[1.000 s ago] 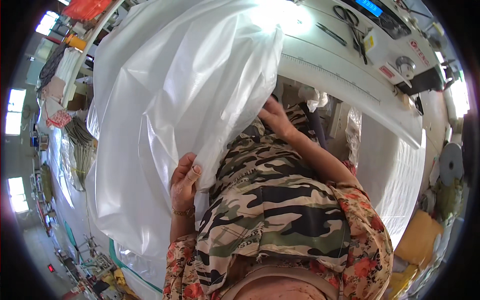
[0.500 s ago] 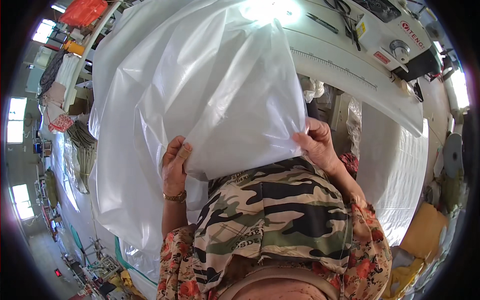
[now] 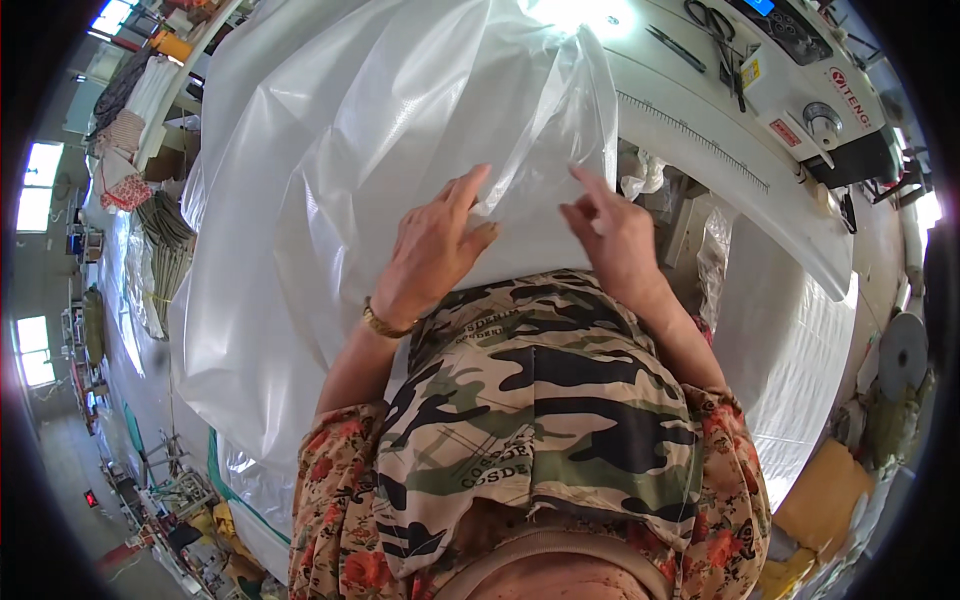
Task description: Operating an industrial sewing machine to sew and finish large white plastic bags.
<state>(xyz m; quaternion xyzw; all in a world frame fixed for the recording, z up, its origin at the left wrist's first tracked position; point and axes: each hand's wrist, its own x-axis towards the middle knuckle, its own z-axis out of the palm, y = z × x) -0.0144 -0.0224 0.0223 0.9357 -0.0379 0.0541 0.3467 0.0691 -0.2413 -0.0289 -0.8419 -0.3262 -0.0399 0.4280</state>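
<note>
A large sheet of white translucent plastic (image 3: 270, 200) lies in folds over the table and hangs down at the left. Its near edge rests by my camouflage apron (image 3: 560, 400). My left hand (image 3: 437, 238) is over the sheet with thumb and fingers apart, holding nothing. Across from it my right hand (image 3: 612, 225) hovers near the sheet's right edge, fingers apart and curved, slightly blurred. Whether either hand touches the plastic, I cannot tell. Bright light from the sewing machine falls on the sheet's far end.
The white sewing machine (image 3: 800, 110) stands at the far right. Scissors (image 3: 722, 40) and tweezers (image 3: 676, 48) lie on the white table (image 3: 700, 130), which has a ruler scale along it. More white sheeting (image 3: 790, 350) hangs at right. A shelf with cloth bundles (image 3: 130, 130) is at the far left.
Both hands have let go of the sheet's near edge and moved away from me and inward over it. Their fingers have spread. The view has shifted slightly.
</note>
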